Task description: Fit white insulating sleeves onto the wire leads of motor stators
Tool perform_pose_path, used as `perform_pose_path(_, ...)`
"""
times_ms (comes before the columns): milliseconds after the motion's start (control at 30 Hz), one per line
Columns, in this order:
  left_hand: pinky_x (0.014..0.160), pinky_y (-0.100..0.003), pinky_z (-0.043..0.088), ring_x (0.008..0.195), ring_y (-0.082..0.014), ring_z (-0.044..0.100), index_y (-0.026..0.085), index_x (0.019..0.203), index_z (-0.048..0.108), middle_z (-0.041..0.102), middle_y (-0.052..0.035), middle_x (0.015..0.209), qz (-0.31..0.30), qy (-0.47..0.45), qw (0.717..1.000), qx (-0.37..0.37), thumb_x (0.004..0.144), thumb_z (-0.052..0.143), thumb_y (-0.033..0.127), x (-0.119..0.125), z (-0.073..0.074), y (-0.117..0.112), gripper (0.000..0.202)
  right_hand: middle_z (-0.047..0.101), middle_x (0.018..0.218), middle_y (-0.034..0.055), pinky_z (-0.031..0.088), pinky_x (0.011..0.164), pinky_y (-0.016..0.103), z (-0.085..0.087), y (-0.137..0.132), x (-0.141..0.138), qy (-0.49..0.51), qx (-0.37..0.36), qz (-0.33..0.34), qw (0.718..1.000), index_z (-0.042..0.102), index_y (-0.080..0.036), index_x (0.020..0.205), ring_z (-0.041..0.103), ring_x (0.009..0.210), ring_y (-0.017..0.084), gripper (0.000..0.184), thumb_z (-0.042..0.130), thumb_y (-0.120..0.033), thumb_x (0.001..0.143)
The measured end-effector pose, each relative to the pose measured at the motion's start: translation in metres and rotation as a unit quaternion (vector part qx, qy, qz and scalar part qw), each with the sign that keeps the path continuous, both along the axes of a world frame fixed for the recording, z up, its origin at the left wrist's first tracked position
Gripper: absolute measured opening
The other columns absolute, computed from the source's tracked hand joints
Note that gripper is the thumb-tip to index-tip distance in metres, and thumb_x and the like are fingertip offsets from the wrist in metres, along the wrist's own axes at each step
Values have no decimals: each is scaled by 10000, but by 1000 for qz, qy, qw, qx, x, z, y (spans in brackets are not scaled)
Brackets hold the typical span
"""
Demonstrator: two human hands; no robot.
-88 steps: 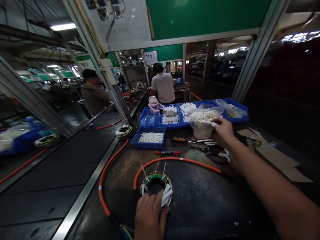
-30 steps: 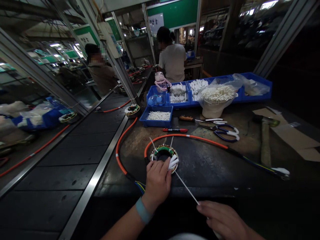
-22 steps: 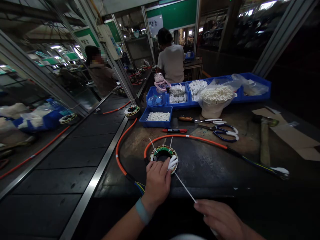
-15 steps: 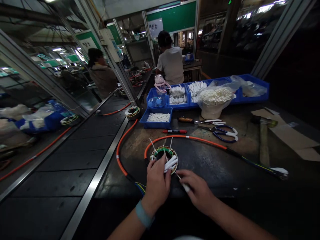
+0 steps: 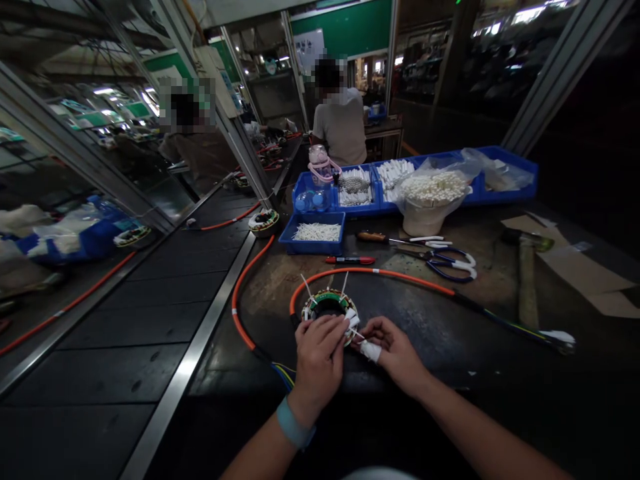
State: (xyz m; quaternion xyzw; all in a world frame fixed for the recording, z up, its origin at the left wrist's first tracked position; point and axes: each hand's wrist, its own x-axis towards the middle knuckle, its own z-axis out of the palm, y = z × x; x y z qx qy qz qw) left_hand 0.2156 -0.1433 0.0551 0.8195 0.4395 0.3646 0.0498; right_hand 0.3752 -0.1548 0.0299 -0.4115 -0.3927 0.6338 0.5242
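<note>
A ring-shaped motor stator (image 5: 326, 297) with a green board lies on the dark workbench, an orange cable (image 5: 400, 277) running from it. Thin white strands stand up from its far side. My left hand (image 5: 319, 350) is closed over the near rim, fingers pressed together beside short white sleeves (image 5: 352, 318) on the ring's right. Just right of the ring, my right hand (image 5: 400, 360) pinches a thin white strand (image 5: 357, 333) that leads to these sleeves. White wrapping covers my right thumb. What lies under my left fingers is hidden.
Behind the stator are a small blue tray (image 5: 313, 245) of white pieces, a red marker (image 5: 350, 261), scissors (image 5: 450, 264) and blue bins (image 5: 505, 193). A hammer (image 5: 528, 280) lies right. At left runs a conveyor (image 5: 165, 320) with another stator (image 5: 263, 222). Two people sit beyond.
My left fingers have come out of the ring's opening and now lie across its near rim. My right hand has shifted slightly up and its fingers have curled nearer the white sleeves.
</note>
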Motion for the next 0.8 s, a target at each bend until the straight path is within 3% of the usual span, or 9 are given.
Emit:
perform_pose_path(200, 902, -391, 310, 1028, -182, 555, 258, 1114, 591, 652, -26, 1084, -16, 7, 1000, 15, 829, 512, 105, -3, -1, 2, 332, 559, 589, -50, 462, 490, 238, 0, 24, -9, -29, -29, -7, 999, 451, -193, 662, 549, 499, 121, 402, 805, -328, 530)
perform_pose_path(267, 900, -391, 311, 1025, -181, 555, 253, 1118, 588, 652, -25, 1084, -16, 6, 1000, 18, 827, 512, 99, -3, -1, 2, 338, 561, 595, -49, 471, 513, 240, 0, 24, -7, -30, -23, -3, 999, 454, -190, 655, 558, 521, 123, 404, 814, -310, 517)
perform_pose_path(400, 905, -399, 308, 1019, -184, 554, 250, 1119, 586, 652, -25, 1083, -15, 5, 1000, 22, 820, 510, 84, -3, -2, 2, 350, 601, 750, -21, 491, 765, 297, 1, 9, 2, -6, -1, 16, 1000, 476, -192, 712, 609, 735, 148, 411, 824, -294, 519)
perform_pose_path(467, 905, -401, 309, 1019, -186, 552, 249, 1118, 587, 651, -25, 1086, -17, 5, 1000, 26, 816, 510, 80, -3, -3, 2, 354, 609, 791, -6, 482, 812, 333, 0, 2, 5, 14, 2, 26, 1000, 461, -198, 735, 616, 765, 158, 401, 802, -328, 569)
perform_pose_path(800, 898, -395, 316, 1023, -185, 552, 263, 1131, 583, 646, -33, 1093, -18, 17, 999, 23, 825, 496, 85, -3, -2, 3, 364, 551, 649, -52, 486, 620, 260, -1, 21, -2, -33, -7, 13, 999, 451, -194, 671, 569, 608, 126, 442, 824, -354, 496)
